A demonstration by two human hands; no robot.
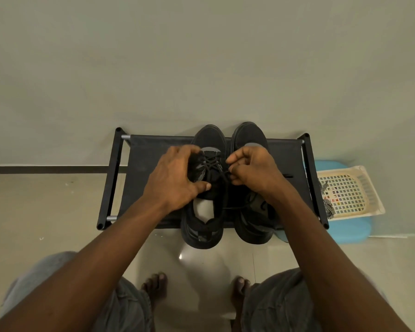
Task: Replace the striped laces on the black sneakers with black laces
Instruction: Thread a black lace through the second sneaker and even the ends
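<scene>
Two black sneakers stand side by side on a low black rack [153, 149]. The left sneaker [205, 226] has a black lace [211, 162] crossing its eyelets. My left hand [175, 178] grips the left side of this sneaker, thumb lying on the tongue. My right hand [252, 167] pinches a strand of the black lace at the shoe's right eyelets. The right sneaker [249, 135] is partly hidden under my right hand and wrist. Striped laces [328, 208] lie in a cream basket to the right.
The cream plastic basket [367, 190] sits on a blue stool [355, 228] right of the rack. A wall rises just behind the rack. My bare feet [155, 283] and knees are on the tiled floor in front.
</scene>
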